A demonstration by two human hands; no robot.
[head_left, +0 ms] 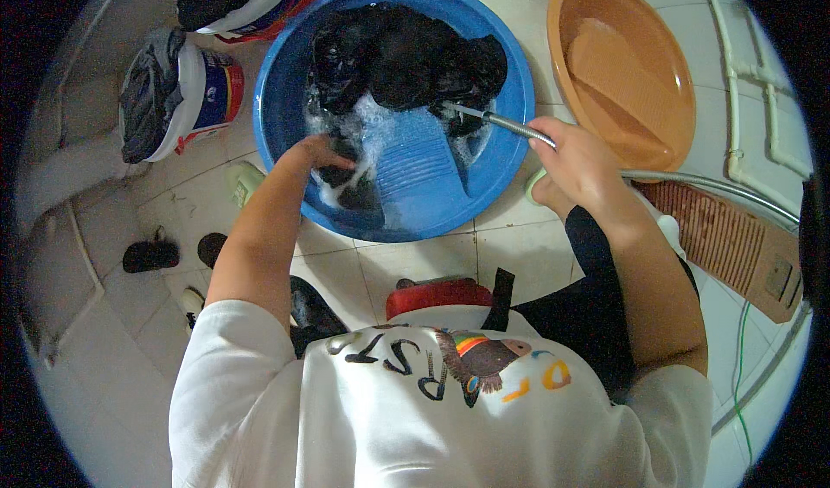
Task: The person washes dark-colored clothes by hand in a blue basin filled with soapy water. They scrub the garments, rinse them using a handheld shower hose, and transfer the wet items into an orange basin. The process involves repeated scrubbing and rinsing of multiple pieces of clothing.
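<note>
A large blue basin (524, 73) stands on the floor before me, holding a heap of wet black clothes (406, 56) at its far side. A ridged blue washboard slope (417, 155) shows among white suds. At the basin's left side my left hand (322, 153) is closed on dark wet cloth (356, 196), its thumb showing and the other fingers partly hidden. My right hand (566, 155), over the basin's right rim, grips a flexible metal hose (512, 127). The hose end points left at the clothes, and a pale streak, seemingly water, leaves it.
Two white buckets stand at the left, one (197, 90) with grey cloth, one (259, 8) with black cloth. An orange basin (622, 73) leans at the far right. A brown slatted board (735, 237) lies right, near wall pipes (733, 82). Dark slippers (151, 255) lie left.
</note>
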